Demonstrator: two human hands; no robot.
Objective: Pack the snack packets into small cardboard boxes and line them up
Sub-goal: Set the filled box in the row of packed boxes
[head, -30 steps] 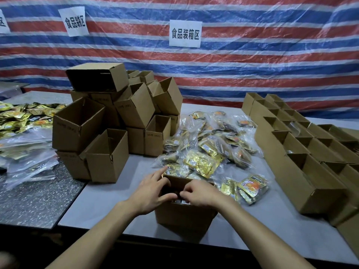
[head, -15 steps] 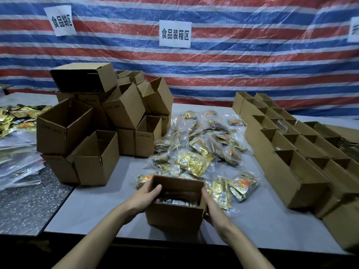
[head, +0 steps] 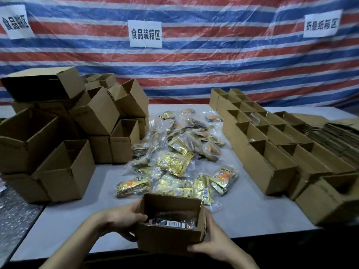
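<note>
Cardboard box point(head: 171, 237), 6 o'clock: left hand point(head: 120, 220) and right hand point(head: 213, 243) are clasping its side walls. Likely light, crushable; grip low.

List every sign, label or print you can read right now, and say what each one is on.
"食品装箱区": middle paper sign on the striped tarp.
"折叠纸箱区": right paper sign on the same tarp.
"食品…区": left paper sign; its middle characters are blurred.
Dark stamp on an empty cardboard box: too small to read.
Print on the snack packets and the barcode label inside the held box: too small to read.
</note>
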